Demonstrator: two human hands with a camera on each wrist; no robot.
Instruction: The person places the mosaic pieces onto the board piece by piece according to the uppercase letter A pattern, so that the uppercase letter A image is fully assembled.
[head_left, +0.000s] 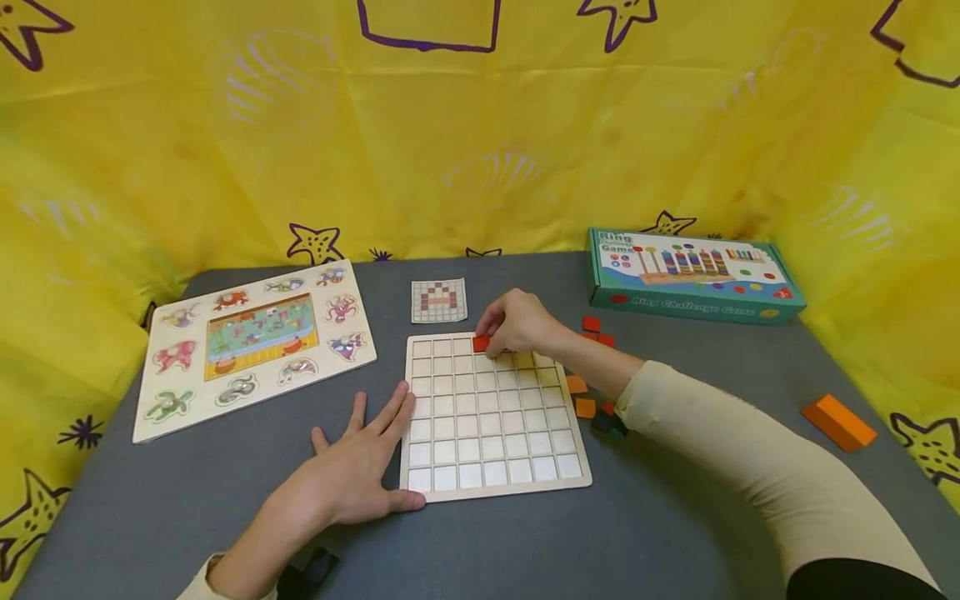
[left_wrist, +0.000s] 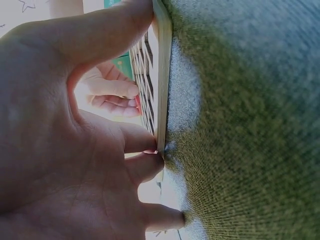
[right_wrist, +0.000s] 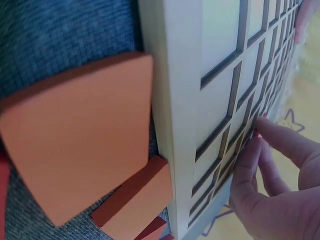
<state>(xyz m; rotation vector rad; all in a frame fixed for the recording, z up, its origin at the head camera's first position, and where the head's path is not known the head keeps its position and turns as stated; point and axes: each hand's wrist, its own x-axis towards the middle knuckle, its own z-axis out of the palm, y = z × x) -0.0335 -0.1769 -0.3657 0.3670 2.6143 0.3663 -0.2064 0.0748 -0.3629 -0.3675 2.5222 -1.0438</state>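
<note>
Along the near edge of the grid board [head_left: 495, 493], the surface [head_left: 510, 550] is offering a broad passage for hands. At its left edge, the left hand [head_left: 352, 479] is blocking the way with spread fingers. The gap towards the puzzle board [head_left: 197, 382] is becoming narrow at its right corner. The right hand [head_left: 521, 322], pinching a red tile [head_left: 481, 343], is occupying the far row, and the sleeve [head_left: 735, 450] is obstructing the right approach, where orange tiles [head_left: 586, 407] are lying close. Between the box [head_left: 697, 304] and the orange block [head_left: 838, 422], a free lane is running.
</note>
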